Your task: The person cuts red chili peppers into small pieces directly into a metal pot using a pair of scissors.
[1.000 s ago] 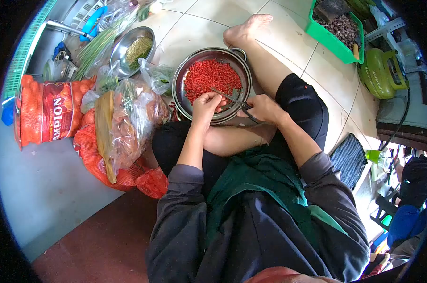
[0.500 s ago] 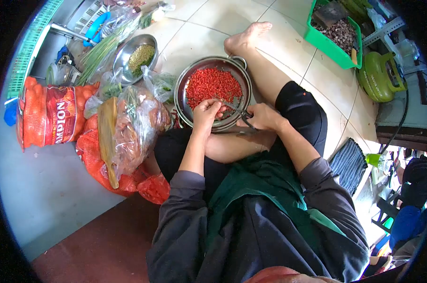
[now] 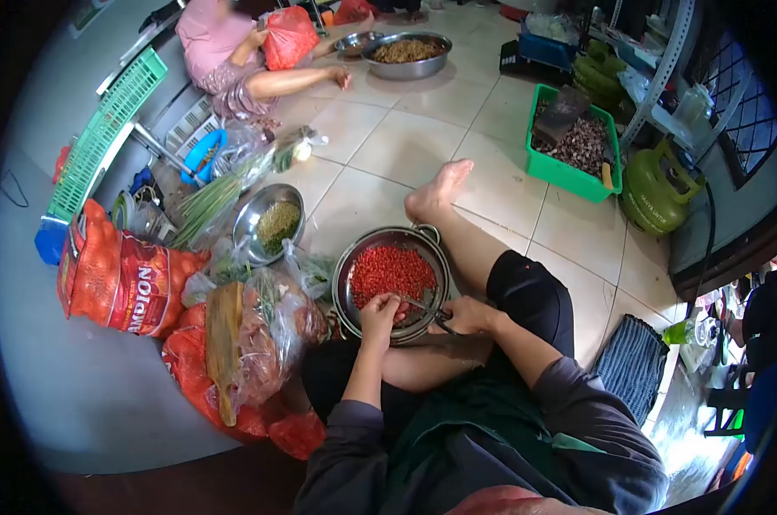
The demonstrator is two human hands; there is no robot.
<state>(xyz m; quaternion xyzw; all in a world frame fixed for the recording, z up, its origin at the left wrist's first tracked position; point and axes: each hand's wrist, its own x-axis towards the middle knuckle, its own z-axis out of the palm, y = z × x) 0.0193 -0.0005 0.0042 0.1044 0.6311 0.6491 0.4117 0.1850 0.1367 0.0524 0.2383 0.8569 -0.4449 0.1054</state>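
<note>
A round metal pot point(image 3: 344, 302) with side handles stands on the tiles by my folded leg, holding many small cut red pieces point(image 3: 392, 273). My right hand point(image 3: 471, 316) is wrapped round the handles of dark scissors point(image 3: 434, 311), whose blades point left over the pot's near part. Close to the blade tips, my left hand point(image 3: 380, 314) is closed in a pinch above the near left rim. What its fingers hold is too small to name.
Left of the pot lie plastic bags of food point(image 3: 272, 343), a wooden board point(image 3: 224, 343), a red net sack point(image 3: 135, 279) and a metal bowl point(image 3: 296, 212). A green crate point(image 3: 568, 174) and gas cylinder point(image 3: 659, 193) stand right. Another person point(image 3: 212, 51) sits at the back left.
The view has tilted up, so the pot and my hands appear lower and the other person and large bowl at the back have come into view. My hands keep their place at the pot.
</note>
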